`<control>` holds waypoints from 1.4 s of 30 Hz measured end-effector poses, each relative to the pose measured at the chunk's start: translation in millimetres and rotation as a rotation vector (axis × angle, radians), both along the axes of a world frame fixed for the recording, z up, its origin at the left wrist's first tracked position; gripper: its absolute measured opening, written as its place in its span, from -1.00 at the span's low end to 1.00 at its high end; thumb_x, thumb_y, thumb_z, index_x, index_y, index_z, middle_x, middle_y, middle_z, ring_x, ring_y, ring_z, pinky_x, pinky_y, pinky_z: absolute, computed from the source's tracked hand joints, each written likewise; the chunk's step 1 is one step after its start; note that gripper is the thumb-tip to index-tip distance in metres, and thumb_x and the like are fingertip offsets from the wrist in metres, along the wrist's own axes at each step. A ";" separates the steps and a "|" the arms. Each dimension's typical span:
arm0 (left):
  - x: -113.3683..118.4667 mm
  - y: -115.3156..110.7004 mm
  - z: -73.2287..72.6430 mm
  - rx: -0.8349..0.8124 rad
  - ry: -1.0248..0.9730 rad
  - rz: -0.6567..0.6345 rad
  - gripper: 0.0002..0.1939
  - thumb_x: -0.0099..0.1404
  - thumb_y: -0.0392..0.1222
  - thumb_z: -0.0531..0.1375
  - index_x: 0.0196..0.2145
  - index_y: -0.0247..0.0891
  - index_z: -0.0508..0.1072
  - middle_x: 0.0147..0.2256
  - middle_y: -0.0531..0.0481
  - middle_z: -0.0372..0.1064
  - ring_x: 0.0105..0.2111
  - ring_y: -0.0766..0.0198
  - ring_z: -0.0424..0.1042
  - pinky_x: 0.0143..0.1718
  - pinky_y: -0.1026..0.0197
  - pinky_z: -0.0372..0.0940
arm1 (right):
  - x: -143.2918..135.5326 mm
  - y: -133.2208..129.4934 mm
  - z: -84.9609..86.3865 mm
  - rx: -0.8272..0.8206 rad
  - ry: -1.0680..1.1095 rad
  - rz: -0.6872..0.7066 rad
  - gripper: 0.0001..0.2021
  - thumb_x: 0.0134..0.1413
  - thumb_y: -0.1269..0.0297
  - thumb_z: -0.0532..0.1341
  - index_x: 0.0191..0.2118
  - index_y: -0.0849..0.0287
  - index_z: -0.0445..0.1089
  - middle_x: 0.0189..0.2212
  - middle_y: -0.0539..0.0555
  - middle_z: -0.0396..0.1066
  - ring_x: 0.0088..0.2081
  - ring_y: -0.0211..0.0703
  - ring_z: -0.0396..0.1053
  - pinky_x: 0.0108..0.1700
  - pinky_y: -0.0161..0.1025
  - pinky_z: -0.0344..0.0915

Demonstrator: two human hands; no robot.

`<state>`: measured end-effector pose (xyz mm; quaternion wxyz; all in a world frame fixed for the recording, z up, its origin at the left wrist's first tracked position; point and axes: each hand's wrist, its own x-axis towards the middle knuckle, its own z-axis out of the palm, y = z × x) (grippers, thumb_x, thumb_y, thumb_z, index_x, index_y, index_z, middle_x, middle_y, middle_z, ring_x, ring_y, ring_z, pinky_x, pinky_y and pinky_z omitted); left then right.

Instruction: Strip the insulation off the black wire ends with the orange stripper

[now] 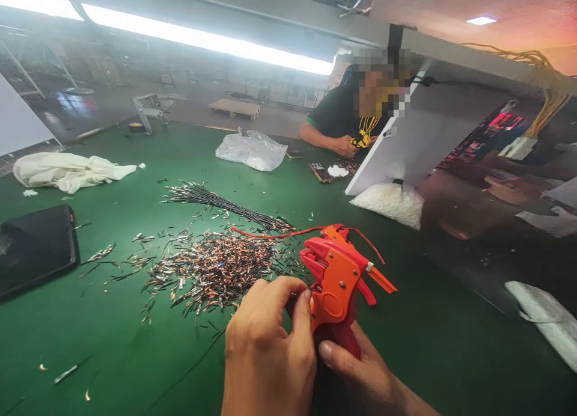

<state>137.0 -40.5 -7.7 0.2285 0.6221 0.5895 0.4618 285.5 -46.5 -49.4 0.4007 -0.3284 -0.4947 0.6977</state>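
Observation:
My right hand [360,368] is wrapped round the handles of an orange and red wire stripper [338,278], held upright with its jaws toward the left. My left hand [270,344] is closed in a pinch just left of the tool's body, and a thin dark wire [193,365] trails from it down to the lower left. The pinched wire end is mostly hidden by the fingers. Beyond my left hand lies a pile of short stripped wire scraps [220,266]. A bundle of black wires [225,204] with bare ends rests behind the pile.
Behind my tool lies another red and orange stripper [336,231] with a red cord. A black phone [38,247] is at the left, with white cloth [72,171] behind. Plastic bags [252,149] lie farther back. Across the green table [148,356], a person [333,115] holds a yellow tool.

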 end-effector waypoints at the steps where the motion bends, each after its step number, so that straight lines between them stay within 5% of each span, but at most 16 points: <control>1: 2.6 -1.2 2.2 -0.033 -0.007 0.006 -0.87 0.29 -0.28 0.18 -0.37 -0.11 0.52 -0.44 0.09 0.52 -0.43 0.19 0.49 -0.40 0.16 0.36 | -0.8 0.5 1.3 -0.002 -0.011 -0.003 -0.67 0.10 -0.05 0.25 -0.28 0.15 0.49 -0.35 0.16 0.47 -0.31 -0.02 0.39 -0.16 -0.12 0.31; 6: 6.5 -2.9 4.5 -0.147 -0.020 -0.026 -0.85 0.31 -0.24 0.15 -0.39 -0.13 0.49 -0.43 0.07 0.49 -0.37 0.16 0.48 -0.36 0.16 0.31 | -8.6 -3.5 0.7 -0.107 0.017 -0.148 -0.68 0.11 -0.02 0.29 -0.36 0.17 0.41 -0.53 0.02 0.35 -0.52 -0.21 0.28 -0.38 -0.24 0.29; 10: 2.4 0.6 -5.1 -0.176 -0.035 -0.111 -0.84 0.33 -0.20 0.14 -0.41 -0.16 0.45 -0.44 0.07 0.48 -0.44 0.24 0.47 -0.39 0.21 0.30 | -11.6 -10.3 -7.0 -0.181 -0.039 -0.269 -0.60 0.09 -0.10 0.30 -0.38 0.17 0.29 -0.67 -0.16 0.12 -0.66 -0.38 0.04 -0.60 -0.38 0.07; 15: 1.7 1.6 -11.5 -0.180 -0.066 -0.141 -0.83 0.34 -0.20 0.14 -0.42 -0.17 0.43 -0.45 0.09 0.47 -0.45 0.28 0.46 -0.41 0.26 0.28 | -10.0 -11.5 -13.7 -0.258 -0.033 -0.222 -0.61 0.15 -0.10 0.26 -0.34 0.13 0.22 -0.77 -0.28 0.00 -0.77 -0.46 -0.14 -0.74 -0.47 -0.14; 22: -20.4 2.6 -15.9 -0.101 -0.050 -0.107 -0.87 0.35 -0.26 0.17 -0.37 -0.14 0.45 -0.50 0.16 0.43 -0.52 0.35 0.40 -0.48 0.33 0.24 | -4.1 0.7 -6.2 -0.262 0.254 -0.054 -0.68 0.12 0.05 0.27 -0.24 0.24 0.38 -0.48 0.04 0.40 -0.48 -0.19 0.40 -0.37 -0.22 0.35; 27: -30.9 6.5 -30.0 0.213 0.234 -0.379 -0.80 0.33 -0.43 0.14 -0.31 -0.16 0.46 -0.45 0.07 0.41 -0.44 0.27 0.36 -0.42 0.27 0.28 | 7.5 3.9 1.8 -0.154 0.157 -0.145 -0.80 0.21 0.17 0.24 -0.11 0.15 0.42 -0.27 0.05 0.45 -0.35 -0.18 0.42 -0.20 -0.18 0.33; 33: -15.7 3.2 -35.8 0.179 0.321 -0.515 -0.77 0.36 -0.45 0.06 -0.35 -0.18 0.40 -0.48 0.05 0.37 -0.46 0.23 0.31 -0.46 0.23 0.26 | 11.8 2.1 2.7 -0.015 -0.178 -0.228 -0.84 0.13 0.19 0.29 -0.19 0.08 0.39 -0.34 -0.05 0.33 -0.29 -0.19 0.28 -0.19 -0.25 0.24; 38: -9.2 -2.5 -29.5 0.177 0.289 -0.272 -0.68 0.28 -0.47 0.14 -0.05 -0.21 0.29 -0.24 -0.04 0.41 -0.23 0.15 0.38 -0.24 0.16 0.32 | 12.0 3.9 9.3 -0.009 -0.221 -0.145 -0.84 0.14 0.18 0.27 -0.22 0.09 0.33 -0.35 -0.04 0.31 -0.29 -0.15 0.25 -0.16 -0.19 0.22; 40: -7.4 -4.5 -27.0 0.283 0.377 -0.146 -0.82 0.34 -0.35 0.16 -0.11 -0.19 0.33 -0.21 -0.08 0.41 -0.17 0.07 0.35 -0.14 0.06 0.24 | 13.6 3.6 10.5 -0.010 -0.168 -0.146 -0.84 0.18 0.15 0.25 -0.19 0.07 0.33 -0.34 -0.04 0.29 -0.28 -0.16 0.24 -0.17 -0.20 0.22; 42: -5.0 -6.5 -26.9 0.390 0.454 -0.180 -0.92 0.40 -0.27 0.14 -0.30 -0.17 0.37 -0.39 0.01 0.40 -0.34 0.14 0.34 -0.25 0.08 0.16 | 15.5 3.0 11.4 -0.004 -0.119 -0.155 -0.85 0.20 0.15 0.24 -0.17 0.04 0.35 -0.32 -0.05 0.29 -0.26 -0.16 0.23 -0.16 -0.21 0.22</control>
